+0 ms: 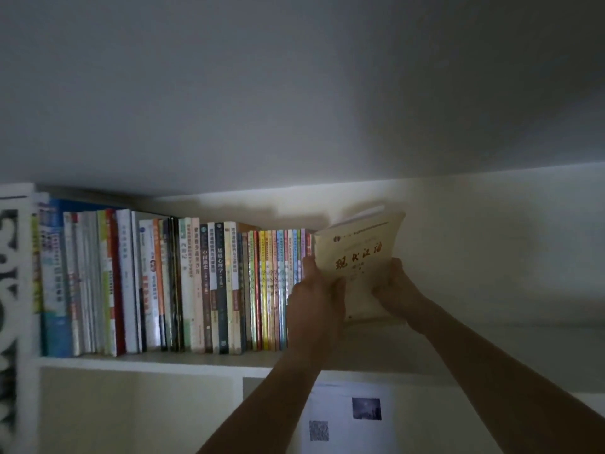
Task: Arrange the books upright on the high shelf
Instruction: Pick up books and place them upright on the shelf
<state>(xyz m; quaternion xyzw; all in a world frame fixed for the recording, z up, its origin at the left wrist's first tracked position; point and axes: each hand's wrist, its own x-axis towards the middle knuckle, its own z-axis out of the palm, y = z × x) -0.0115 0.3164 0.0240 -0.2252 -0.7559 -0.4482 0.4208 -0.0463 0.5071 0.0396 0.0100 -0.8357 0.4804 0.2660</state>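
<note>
Both hands clamp one book at the row's right end.
The cream paperback book with red lettering stands between left hand and right hand, beside the upright row of colourful books on the white high shelf.

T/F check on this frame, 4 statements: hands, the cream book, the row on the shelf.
1. Both hands hold the cream book. True: left hand on its left edge, right hand on its right.
2. The cream book stands at the left end of the row. False: it is at the right end of the row of books.
3. The shelf is bare to the right of the cream book. True.
4. The row of books lies flat in a stack. False: they stand upright, spines out.
</note>
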